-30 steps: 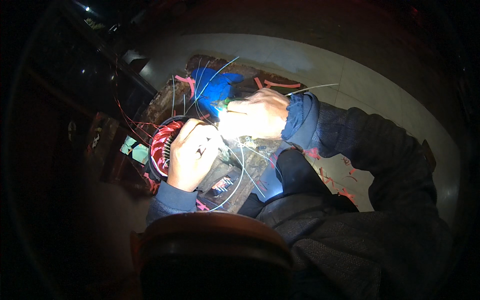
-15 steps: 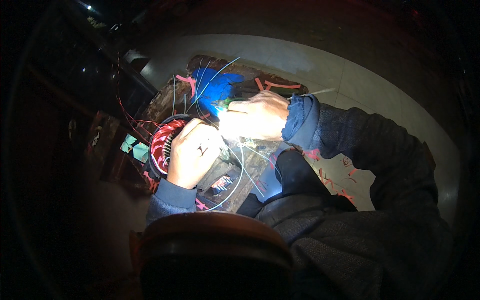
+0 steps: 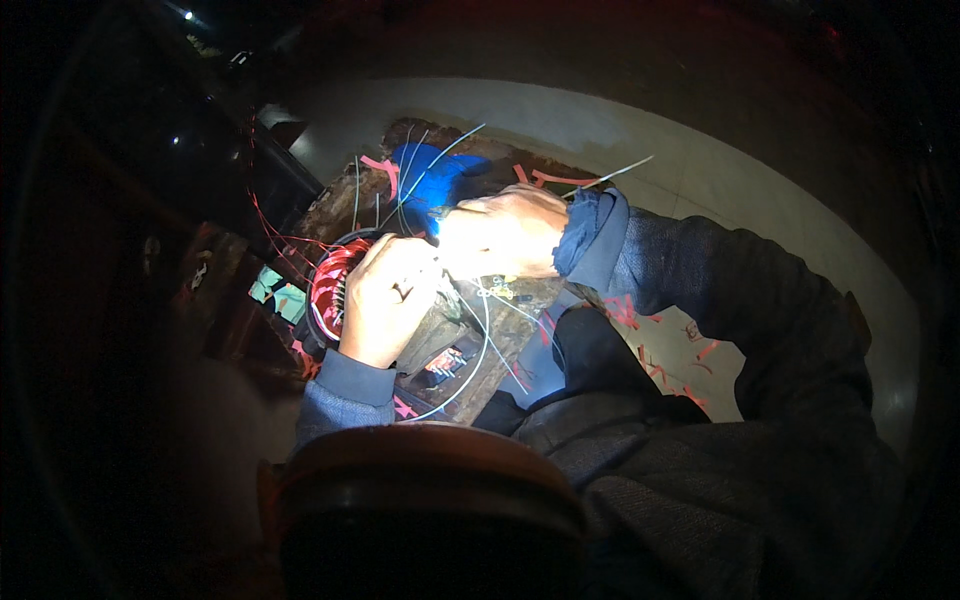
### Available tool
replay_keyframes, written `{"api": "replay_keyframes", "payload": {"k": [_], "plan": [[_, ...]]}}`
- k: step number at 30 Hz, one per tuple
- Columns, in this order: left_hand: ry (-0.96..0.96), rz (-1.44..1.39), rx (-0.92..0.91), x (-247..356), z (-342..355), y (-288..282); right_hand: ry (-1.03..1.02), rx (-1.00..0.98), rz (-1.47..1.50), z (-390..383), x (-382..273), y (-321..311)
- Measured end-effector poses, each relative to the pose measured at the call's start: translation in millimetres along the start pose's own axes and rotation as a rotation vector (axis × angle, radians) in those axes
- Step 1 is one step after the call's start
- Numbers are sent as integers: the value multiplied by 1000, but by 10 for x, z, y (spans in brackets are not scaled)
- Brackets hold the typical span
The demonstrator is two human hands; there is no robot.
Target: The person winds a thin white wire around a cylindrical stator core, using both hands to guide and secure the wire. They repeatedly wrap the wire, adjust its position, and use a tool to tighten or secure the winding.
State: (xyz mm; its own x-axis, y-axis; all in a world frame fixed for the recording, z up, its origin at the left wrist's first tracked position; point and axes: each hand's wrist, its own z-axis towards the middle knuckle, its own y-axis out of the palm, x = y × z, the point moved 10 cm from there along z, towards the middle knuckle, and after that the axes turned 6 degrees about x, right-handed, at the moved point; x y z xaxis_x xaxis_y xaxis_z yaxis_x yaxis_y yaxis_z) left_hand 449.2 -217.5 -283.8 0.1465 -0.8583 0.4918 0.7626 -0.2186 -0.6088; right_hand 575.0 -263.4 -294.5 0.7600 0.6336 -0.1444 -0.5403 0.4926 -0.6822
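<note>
A motor stator [image 3: 328, 292] with red wire windings stands at the left, partly behind my left hand [image 3: 390, 295]. This hand is closed, its fingertips pinched close against those of my right hand [image 3: 503, 235], whose fingers are curled shut too. Glare and the fingers hide what they grip. Beyond my right wrist a thin pale tube [image 3: 625, 172] sticks out, slanting up. Another whitish tube [image 3: 487, 345] curves down from beneath the hands. A blue cloth or glove [image 3: 432, 182] lies just past them, with several thin pale tubes over and beside it.
Everything rests on a worn wooden board [image 3: 330, 205]. Pink-red strips [image 3: 545, 180] lie at its far edge, and more scraps [image 3: 655, 370] are on the tiled floor at the right. Loose red wires [image 3: 265, 225] trail from the stator. A greenish piece [image 3: 288, 302] sits left of it.
The pale tube beyond my right wrist has swung from nearly level to slanting upward. My right hand has turned slightly; both hands stay together. The whole view has shifted a little.
</note>
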Motion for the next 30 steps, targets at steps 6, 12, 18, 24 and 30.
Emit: {"api": "replay_keyframes", "payload": {"k": [6,12,18,24,30], "plan": [[40,25,87,85,-88,-144,-133,-49,-62,0,-45,-36],[21,37,94,15,-131,-103,622,-576,767,-167,365,621],[20,25,80,10,-102,-112,183,-155,330,92,121,168],[22,23,62,19,-94,-106,-51,-82,13,10,-27,79],[37,26,37,27,-90,-100,808,-668,980,-281,391,833]]}}
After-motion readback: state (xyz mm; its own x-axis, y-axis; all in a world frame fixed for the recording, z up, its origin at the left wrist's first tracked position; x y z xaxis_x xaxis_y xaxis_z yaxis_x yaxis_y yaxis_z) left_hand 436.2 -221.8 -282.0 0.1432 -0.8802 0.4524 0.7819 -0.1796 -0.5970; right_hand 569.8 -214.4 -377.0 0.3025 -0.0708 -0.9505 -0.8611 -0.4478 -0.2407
